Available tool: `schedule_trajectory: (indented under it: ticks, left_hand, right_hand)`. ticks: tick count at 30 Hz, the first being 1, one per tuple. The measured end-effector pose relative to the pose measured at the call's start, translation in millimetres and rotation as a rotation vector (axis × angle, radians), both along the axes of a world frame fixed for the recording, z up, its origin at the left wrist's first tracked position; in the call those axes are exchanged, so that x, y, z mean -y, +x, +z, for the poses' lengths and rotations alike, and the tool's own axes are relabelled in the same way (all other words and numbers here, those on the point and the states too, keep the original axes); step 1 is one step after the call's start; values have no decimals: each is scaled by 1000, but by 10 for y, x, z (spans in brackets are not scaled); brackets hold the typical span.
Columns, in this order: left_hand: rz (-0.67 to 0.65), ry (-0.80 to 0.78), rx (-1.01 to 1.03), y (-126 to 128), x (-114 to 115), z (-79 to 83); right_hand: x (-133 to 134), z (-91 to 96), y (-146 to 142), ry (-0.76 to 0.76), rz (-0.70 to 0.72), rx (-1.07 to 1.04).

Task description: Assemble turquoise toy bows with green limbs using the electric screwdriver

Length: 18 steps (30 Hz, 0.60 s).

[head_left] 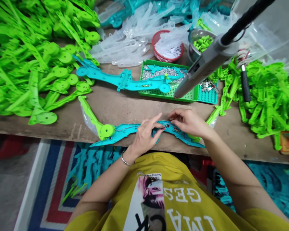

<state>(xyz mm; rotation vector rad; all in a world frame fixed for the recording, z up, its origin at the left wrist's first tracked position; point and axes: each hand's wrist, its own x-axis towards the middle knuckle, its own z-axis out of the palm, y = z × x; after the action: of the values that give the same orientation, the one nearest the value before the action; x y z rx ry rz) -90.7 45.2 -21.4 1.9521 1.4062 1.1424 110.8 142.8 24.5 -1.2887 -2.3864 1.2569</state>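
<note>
A blue bow-shaped plastic shell (pixel 125 128) lies along the table's front edge, with thin wires and small dark electronic parts inside it. Lime-green arms with round hubs join its ends; the left arm (pixel 107 130) shows clearly, the right one is partly covered by my wrist. My left hand (pixel 146 131) rests over the shell's middle, thumb and a finger pinched at the thin red and dark wires (pixel 167 126), index finger stretched out. Just right of it, my right hand (pixel 189 122) hovers at the shell's upper edge with curled fingers closed together; whatever they hold is hidden.
Behind the shell lies another blue shell (pixel 101 77), partly over a green tray (pixel 168 93) of small metal screws. An electric screwdriver (pixel 199 69) hangs in front. Lime-green parts pile up left (pixel 38 64) and right (pixel 265 96). A red basket (pixel 156 38) and metal bowl (pixel 191 41) stand behind.
</note>
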Motion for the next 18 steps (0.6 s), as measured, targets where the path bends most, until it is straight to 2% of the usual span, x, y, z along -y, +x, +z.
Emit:
schedule_trajectory:
  ticks: [5,9,12,15,18]
  left_hand:
    - [-21,39,22,-4,-4,-24]
    - [-20,19,12,-9,1,-19]
    - [-4,9,-8,-2,8,-9]
    - [45,-8,-42,21,10,-6]
    - [83,-2,-82,47,4,-9]
  right_hand:
    - [137,-62,-69,97,-1,11]
    - [167,-93,-80,179,103,48]
    - [167,-45,-57,215,138,64]
    - [181,87,-55,158,-10,-44]
    - [209,196,-101,-8,-122,-80]
